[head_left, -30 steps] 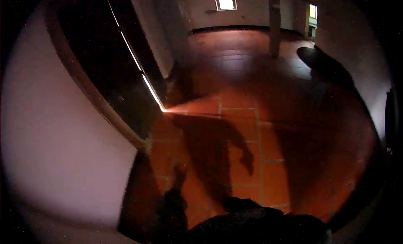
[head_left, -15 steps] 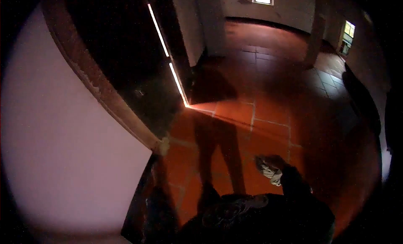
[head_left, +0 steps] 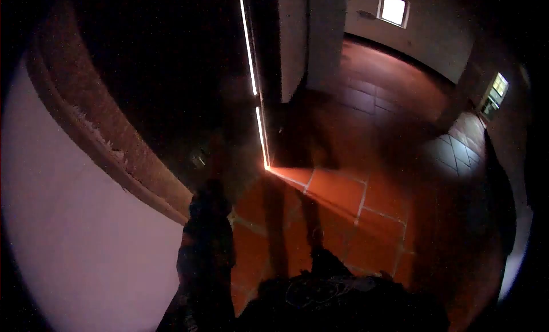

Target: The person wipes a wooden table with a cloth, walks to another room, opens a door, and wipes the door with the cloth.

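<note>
My left arm in a dark sleeve stretches forward across the lower left. At its end my left hand [head_left: 216, 155] is a dim shape in front of the dark door [head_left: 166, 63], close to a small pale fitting [head_left: 199, 158] on it. Its fingers are lost in the dark, so I cannot see whether it touches the door or grips anything. My right hand is out of sight, and so is the whitish bundle it held earlier. A bright strip of light [head_left: 249, 52] runs down the door's edge and spills onto the tiled floor [head_left: 337, 189].
A pale wall [head_left: 97, 229] with a worn brown frame [head_left: 120, 143] stands close on my left. Ahead lies a dim tiled room with a small bright window [head_left: 393, 11] in its far wall. A second window [head_left: 496, 93] lights floor tiles at right.
My left arm has come into view and reached forward to the door. My right hand with its whitish bundle has left view. The camera has turned left and tilted up a little.
</note>
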`<state>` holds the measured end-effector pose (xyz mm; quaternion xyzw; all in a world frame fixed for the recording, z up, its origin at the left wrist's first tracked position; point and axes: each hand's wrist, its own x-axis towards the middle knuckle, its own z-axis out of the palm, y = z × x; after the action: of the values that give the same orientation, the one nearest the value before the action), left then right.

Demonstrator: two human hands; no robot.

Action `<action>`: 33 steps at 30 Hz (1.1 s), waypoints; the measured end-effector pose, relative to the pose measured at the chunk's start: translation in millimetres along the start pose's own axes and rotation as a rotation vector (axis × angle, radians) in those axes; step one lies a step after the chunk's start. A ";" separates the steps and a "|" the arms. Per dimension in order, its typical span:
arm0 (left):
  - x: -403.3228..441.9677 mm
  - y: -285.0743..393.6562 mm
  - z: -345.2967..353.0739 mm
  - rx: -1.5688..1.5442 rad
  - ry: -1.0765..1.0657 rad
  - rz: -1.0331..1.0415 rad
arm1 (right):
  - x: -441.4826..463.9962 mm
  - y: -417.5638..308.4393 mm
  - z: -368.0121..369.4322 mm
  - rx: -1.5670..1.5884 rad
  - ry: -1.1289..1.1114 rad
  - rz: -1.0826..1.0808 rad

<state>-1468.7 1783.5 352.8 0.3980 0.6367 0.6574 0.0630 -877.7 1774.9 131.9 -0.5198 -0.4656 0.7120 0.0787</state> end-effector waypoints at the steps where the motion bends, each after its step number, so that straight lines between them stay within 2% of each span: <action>1: 24.5 3.7 8.7 0.018 0.029 0.034 | 11.7 -14.5 -11.7 -0.009 0.002 -0.005; 7: 178.2 -3.9 73.2 0.181 0.248 0.155 | 151.4 -140.0 -76.7 -0.105 -0.080 -0.066; 10: 254.2 -4.8 103.5 0.296 0.404 0.152 | 233.1 -242.6 -86.4 -0.190 -0.192 -0.128; 14: 326.7 -48.5 149.8 0.398 0.558 0.083 | 331.4 -388.4 -63.6 -0.304 -0.275 -0.154; 17: 341.4 -46.4 167.0 0.470 0.658 0.077 | 420.4 -391.7 -108.1 -0.718 -0.225 -1.248; 18: 325.8 -37.3 166.2 0.490 0.680 0.079 | 389.2 -429.3 -99.9 -0.795 -0.320 -0.569; 22: 320.4 -27.5 168.1 0.543 0.745 0.087 | 420.8 -424.5 -101.4 -0.808 -0.292 -0.556; 25: 315.9 -12.6 173.8 0.580 0.784 0.084 | 408.0 -449.2 -106.9 -0.861 -0.399 -0.619; 26: 310.9 -7.2 174.6 0.588 0.795 0.082 | 395.3 -462.0 -100.2 -0.859 -0.405 -0.543; 28: 299.2 2.0 172.3 0.600 0.819 0.081 | 392.7 -471.2 -101.5 -0.913 -0.459 -0.600; 29: 290.8 8.0 168.7 0.603 0.833 0.080 | 396.7 -475.9 -102.2 -0.964 -0.512 -0.741; 31: 265.8 20.1 168.2 0.617 0.849 0.081 | 396.0 -484.8 -101.4 -0.943 -0.623 -0.699; 33: 253.2 35.0 169.3 0.632 0.857 0.084 | 383.5 -532.3 -88.4 -1.023 -0.544 -0.776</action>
<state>-1522.6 2059.7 474.5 0.1184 0.7558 0.5394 -0.3518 -1175.4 2349.8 270.3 -0.0906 -0.8978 0.4283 -0.0467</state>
